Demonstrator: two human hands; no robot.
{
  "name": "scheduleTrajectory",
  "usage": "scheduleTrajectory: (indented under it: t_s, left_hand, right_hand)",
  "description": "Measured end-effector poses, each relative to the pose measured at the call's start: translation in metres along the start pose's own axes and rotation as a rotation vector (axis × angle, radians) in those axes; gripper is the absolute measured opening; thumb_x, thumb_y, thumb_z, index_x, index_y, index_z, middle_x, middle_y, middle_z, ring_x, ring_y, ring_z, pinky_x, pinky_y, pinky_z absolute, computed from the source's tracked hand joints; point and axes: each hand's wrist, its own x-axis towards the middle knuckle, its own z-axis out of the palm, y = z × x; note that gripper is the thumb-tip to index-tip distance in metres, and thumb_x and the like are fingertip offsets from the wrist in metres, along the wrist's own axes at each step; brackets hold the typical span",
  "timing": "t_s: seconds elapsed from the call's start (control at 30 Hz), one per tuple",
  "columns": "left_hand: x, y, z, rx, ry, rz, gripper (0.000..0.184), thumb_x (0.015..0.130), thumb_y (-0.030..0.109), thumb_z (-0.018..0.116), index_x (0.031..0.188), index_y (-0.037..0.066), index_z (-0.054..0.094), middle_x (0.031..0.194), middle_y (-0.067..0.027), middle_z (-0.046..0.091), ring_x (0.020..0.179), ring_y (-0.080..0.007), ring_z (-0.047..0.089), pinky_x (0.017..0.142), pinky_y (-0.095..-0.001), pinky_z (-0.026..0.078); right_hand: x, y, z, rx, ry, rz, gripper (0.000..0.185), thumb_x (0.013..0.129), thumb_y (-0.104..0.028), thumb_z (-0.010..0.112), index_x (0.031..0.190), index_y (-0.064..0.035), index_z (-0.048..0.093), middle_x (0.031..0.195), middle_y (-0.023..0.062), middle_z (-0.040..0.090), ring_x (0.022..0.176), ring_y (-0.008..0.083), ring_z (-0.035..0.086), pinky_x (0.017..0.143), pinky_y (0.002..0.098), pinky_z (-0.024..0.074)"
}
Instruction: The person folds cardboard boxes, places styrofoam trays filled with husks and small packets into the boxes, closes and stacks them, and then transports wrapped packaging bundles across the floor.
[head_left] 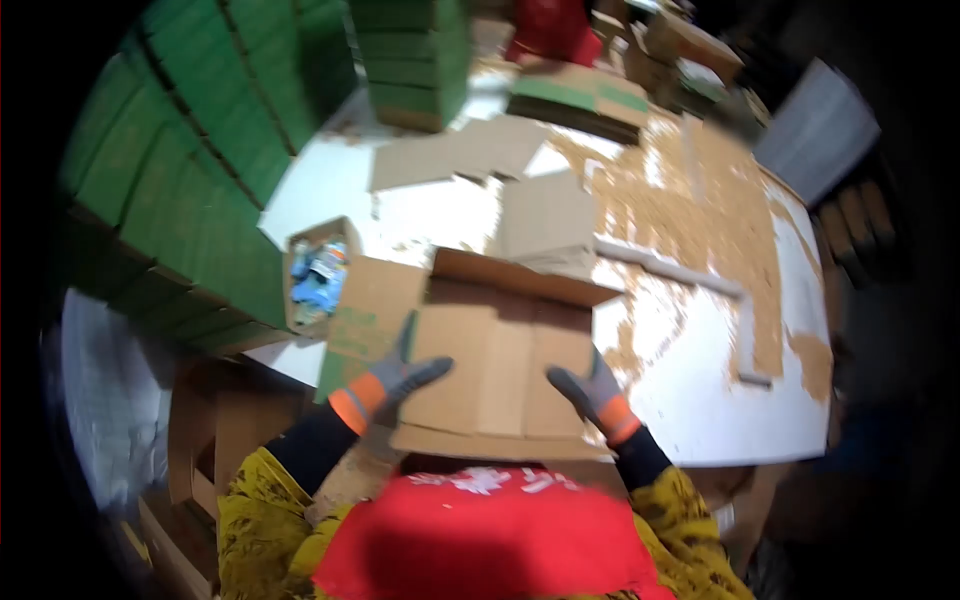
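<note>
An open cardboard box (505, 370) lies in front of me at the near edge of the table, its bare inside facing up. My left hand (398, 378), in a grey glove with an orange cuff, grips the box's left side with the thumb over the inner edge. On the opposite side my right hand (590, 388), gloved alike, holds the right wall, thumb inward. The outer fingers of both hands are partly hidden by the cardboard. Left of the box, a cardboard flap with green print (375, 310) sticks out beside my left hand.
A small carton (345, 232) with blue packets stands left on the white table (700, 420). Green boxes (190, 170) are stacked at the left. Flat cardboard (445, 158) lies behind, brown granules (690, 210) and a pale angled strip (690, 270) at the right.
</note>
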Motion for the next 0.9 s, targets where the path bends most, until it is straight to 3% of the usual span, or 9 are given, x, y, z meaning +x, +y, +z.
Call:
scheduleTrajectory:
  t_s: [0.2, 0.37, 0.47, 0.5, 0.57, 0.6, 0.63, 0.77, 0.9]
  left_hand:
    - [-0.031, 0.059, 0.006, -0.003, 0.114, 0.180, 0.101, 0.070, 0.041, 0.079, 0.141, -0.005, 0.025, 0.136, -0.0203, 0.042, 0.124, -0.0257, 0.043, 0.104, -0.0350, 0.035]
    - [-0.030, 0.055, -0.064, -0.235, 0.029, 0.262, 0.049, 0.098, 0.031, 0.043, 0.140, 0.007, 0.035, 0.135, -0.0159, 0.047, 0.127, -0.0266, 0.043, 0.104, -0.0348, 0.034]
    - [-0.095, 0.118, -0.150, 0.491, 0.761, 0.826, 0.054, 0.091, 0.022, 0.055, 0.138, 0.003, 0.036, 0.136, -0.0091, 0.045, 0.127, -0.0222, 0.040, 0.099, -0.0336, 0.040]
    - [-0.114, 0.138, -0.176, 0.042, 0.826, 0.948, 0.052, 0.089, 0.018, 0.058, 0.135, 0.004, 0.040, 0.135, -0.0085, 0.046, 0.126, -0.0208, 0.041, 0.100, -0.0328, 0.039]
    - [-0.160, 0.171, -0.257, 0.273, 1.148, 1.219, 0.047, 0.090, 0.009, 0.054, 0.135, 0.005, 0.041, 0.133, -0.0117, 0.046, 0.121, -0.0227, 0.047, 0.103, -0.0345, 0.036]
    - [-0.176, 0.175, -0.311, -0.253, 0.721, 1.629, 0.046, 0.092, 0.007, 0.050, 0.136, 0.005, 0.040, 0.135, -0.0094, 0.046, 0.115, -0.0192, 0.049, 0.105, -0.0323, 0.035]
    - [-0.194, 0.185, -0.366, -0.288, 0.925, 1.679, 0.043, 0.095, 0.012, 0.044, 0.137, 0.004, 0.039, 0.130, -0.0075, 0.052, 0.099, -0.0148, 0.056, 0.103, -0.0287, 0.036]
    - [-0.262, 0.216, -0.505, -0.238, 1.195, 1.018, 0.042, 0.100, 0.024, 0.038, 0.137, 0.004, 0.038, 0.116, -0.0041, 0.055, 0.086, -0.0116, 0.053, 0.093, -0.0263, 0.042]
    - [-0.285, 0.235, -0.598, -0.126, 0.511, 1.067, 0.047, 0.100, 0.022, 0.036, 0.143, 0.005, 0.029, 0.147, -0.0102, 0.031, 0.130, -0.0195, 0.037, 0.105, -0.0287, 0.033]
  right_hand:
    - [-0.008, -0.014, -0.024, 0.218, -0.201, -0.176, 0.056, 0.090, -0.033, 0.055, 0.130, 0.0024, 0.042, 0.127, 0.0130, 0.051, 0.115, 0.0203, 0.049, 0.095, 0.0336, 0.0411]
    - [-0.003, -0.093, 0.008, 0.935, -0.287, -0.099, 0.051, 0.095, -0.036, 0.046, 0.133, -0.0021, 0.042, 0.128, 0.0105, 0.053, 0.116, 0.0238, 0.051, 0.100, 0.0371, 0.0405]
    - [0.029, -0.134, 0.036, 1.035, -0.252, -0.285, 0.048, 0.095, -0.030, 0.047, 0.132, 0.0018, 0.042, 0.128, 0.0126, 0.052, 0.117, 0.0237, 0.050, 0.100, 0.0370, 0.0393]
    - [0.063, -0.112, 0.029, 0.942, -0.365, -0.476, 0.051, 0.096, -0.031, 0.045, 0.136, -0.0007, 0.038, 0.134, 0.0121, 0.046, 0.122, 0.0240, 0.045, 0.104, 0.0364, 0.0342]
    - [0.093, -0.139, 0.037, 0.863, -0.380, -0.757, 0.052, 0.096, -0.033, 0.044, 0.138, -0.0033, 0.036, 0.139, 0.0115, 0.041, 0.125, 0.0244, 0.041, 0.107, 0.0363, 0.0303]
    - [0.095, -0.197, 0.059, 0.864, -0.350, -0.851, 0.051, 0.096, -0.033, 0.045, 0.137, -0.0035, 0.038, 0.138, 0.0114, 0.043, 0.124, 0.0246, 0.041, 0.106, 0.0367, 0.0315]
    - [0.103, -0.246, 0.078, 0.849, -0.326, -0.932, 0.050, 0.096, -0.033, 0.045, 0.135, -0.0037, 0.039, 0.136, 0.0113, 0.044, 0.123, 0.0248, 0.042, 0.105, 0.0372, 0.0327]
    - [0.150, -0.429, 0.167, 0.785, -0.413, -1.244, 0.045, 0.094, -0.033, 0.046, 0.130, -0.0045, 0.045, 0.131, 0.0109, 0.048, 0.118, 0.0255, 0.046, 0.101, 0.0389, 0.0375]
    - [0.168, -0.567, 0.270, 0.883, -0.656, -1.148, 0.040, 0.093, -0.031, 0.049, 0.122, -0.0047, 0.052, 0.121, 0.0107, 0.054, 0.111, 0.0265, 0.050, 0.095, 0.0416, 0.0438]
